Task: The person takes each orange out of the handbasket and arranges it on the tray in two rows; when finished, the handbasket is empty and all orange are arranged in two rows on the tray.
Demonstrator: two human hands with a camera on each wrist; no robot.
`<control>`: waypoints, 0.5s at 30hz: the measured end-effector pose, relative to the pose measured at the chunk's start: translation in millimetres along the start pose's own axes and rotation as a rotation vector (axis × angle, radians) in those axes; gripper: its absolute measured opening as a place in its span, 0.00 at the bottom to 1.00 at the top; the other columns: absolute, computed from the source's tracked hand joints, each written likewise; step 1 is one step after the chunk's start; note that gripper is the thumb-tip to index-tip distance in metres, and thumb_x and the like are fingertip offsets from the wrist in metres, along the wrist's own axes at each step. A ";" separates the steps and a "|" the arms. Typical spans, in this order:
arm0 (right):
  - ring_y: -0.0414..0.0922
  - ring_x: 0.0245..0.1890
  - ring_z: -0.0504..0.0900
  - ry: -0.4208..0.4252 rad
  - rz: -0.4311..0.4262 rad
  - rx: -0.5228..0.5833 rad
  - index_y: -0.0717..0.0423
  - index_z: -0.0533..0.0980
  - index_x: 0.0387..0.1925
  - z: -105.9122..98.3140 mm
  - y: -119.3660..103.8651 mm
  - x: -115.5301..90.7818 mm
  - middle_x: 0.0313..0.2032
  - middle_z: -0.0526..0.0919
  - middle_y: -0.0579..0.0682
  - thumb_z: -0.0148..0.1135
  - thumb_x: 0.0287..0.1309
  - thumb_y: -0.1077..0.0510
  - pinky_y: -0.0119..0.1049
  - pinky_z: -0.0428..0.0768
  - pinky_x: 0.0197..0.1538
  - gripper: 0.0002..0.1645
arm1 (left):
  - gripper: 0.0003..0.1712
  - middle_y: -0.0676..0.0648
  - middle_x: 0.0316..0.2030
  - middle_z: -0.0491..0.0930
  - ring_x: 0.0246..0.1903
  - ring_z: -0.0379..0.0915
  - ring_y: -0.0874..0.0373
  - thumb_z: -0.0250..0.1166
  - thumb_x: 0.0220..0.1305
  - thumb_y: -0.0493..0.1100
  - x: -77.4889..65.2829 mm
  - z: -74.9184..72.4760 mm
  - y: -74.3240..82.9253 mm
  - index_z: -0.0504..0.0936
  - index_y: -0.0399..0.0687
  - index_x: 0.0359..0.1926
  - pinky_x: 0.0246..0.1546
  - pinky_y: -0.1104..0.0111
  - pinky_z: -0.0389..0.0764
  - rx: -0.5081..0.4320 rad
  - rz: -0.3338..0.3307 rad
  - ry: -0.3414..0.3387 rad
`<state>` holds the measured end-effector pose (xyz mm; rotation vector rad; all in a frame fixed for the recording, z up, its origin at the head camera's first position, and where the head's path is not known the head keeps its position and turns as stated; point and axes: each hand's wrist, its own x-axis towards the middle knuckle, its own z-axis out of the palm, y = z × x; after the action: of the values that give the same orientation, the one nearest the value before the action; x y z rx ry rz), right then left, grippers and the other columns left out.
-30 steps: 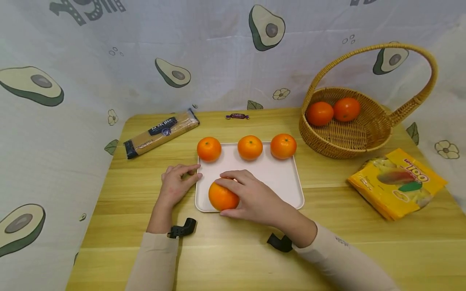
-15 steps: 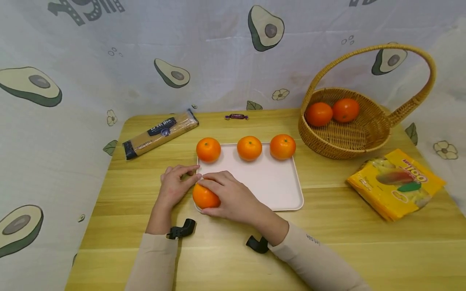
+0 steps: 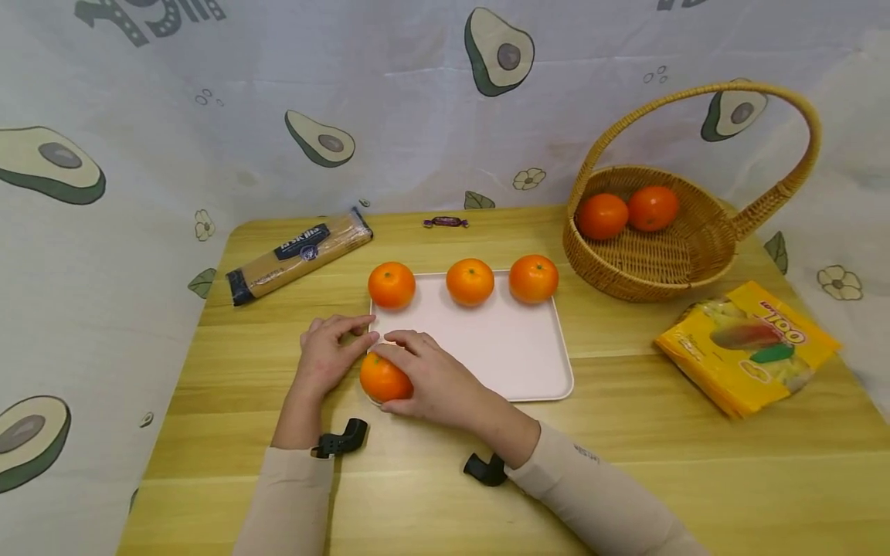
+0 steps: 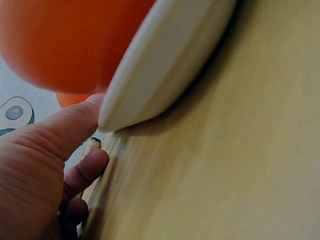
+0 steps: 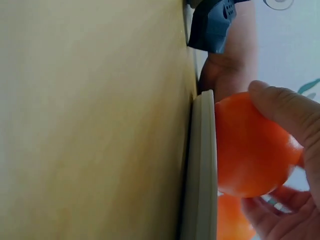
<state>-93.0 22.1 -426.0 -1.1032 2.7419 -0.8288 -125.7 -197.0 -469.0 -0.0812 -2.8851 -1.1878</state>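
Note:
At the near left corner of the white tray (image 3: 514, 363), my right hand (image 3: 441, 382) holds an orange (image 3: 384, 378), thumb on the near side and fingers over the far side. In the right wrist view, this orange (image 5: 252, 147) sits right at the tray's rim (image 5: 205, 160). My left hand (image 3: 327, 355) rests at the tray's left edge with relaxed fingers; the left wrist view has its thumb (image 4: 65, 125) touching the rim (image 4: 150, 65). Along the tray's far edge stand a left orange (image 3: 392, 286), a middle orange (image 3: 470, 283) and a right orange (image 3: 534, 279).
Back right stands a wicker basket (image 3: 626, 282) with a tall handle and two orange-red fruits (image 3: 603, 216) inside. A yellow mango packet (image 3: 751, 347) lies before it. A spaghetti pack (image 3: 299, 256) lies back left, and a purple-wrapped candy (image 3: 446, 222) near the table's back edge.
My right hand has moved left with the orange, from inside the tray's near side to its near left corner. The left hand stays at the tray's edge. The head view has shifted slightly.

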 end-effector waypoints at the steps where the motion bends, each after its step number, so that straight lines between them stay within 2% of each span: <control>1: 0.49 0.65 0.74 -0.011 0.015 0.015 0.46 0.71 0.70 0.6 0.2 0.2 0.65 0.73 0.51 0.79 0.51 0.42 0.43 0.76 0.66 0.47 | 0.21 0.46 0.43 0.85 0.44 0.67 0.50 0.71 0.65 0.53 0.1 -0.1 -0.2 0.87 0.56 0.57 0.55 0.51 0.53 -0.002 -0.002 -0.001; 6: 0.48 0.65 0.74 -0.065 0.069 0.059 0.46 0.66 0.74 3.3 0.6 0.6 0.66 0.72 0.49 0.80 0.51 0.42 0.44 0.75 0.68 0.52 | 0.21 0.46 0.43 0.85 0.45 0.67 0.49 0.71 0.65 0.54 0.2 -0.3 0.4 0.87 0.57 0.57 0.56 0.51 0.53 -0.017 -0.005 -0.010; 15: 0.48 0.67 0.73 -0.079 0.052 0.062 0.46 0.65 0.74 6.7 1.2 1.5 0.70 0.70 0.48 0.80 0.50 0.43 0.44 0.74 0.69 0.53 | 0.21 0.46 0.44 0.85 0.45 0.66 0.49 0.71 0.66 0.54 -1.0 -1.5 0.0 0.87 0.57 0.58 0.56 0.51 0.53 -0.013 -0.013 -0.011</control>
<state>-93.1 18.8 -432.1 -1.0257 2.6500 -0.8382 -124.7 -198.0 -468.0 -0.0698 -2.8918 -1.2117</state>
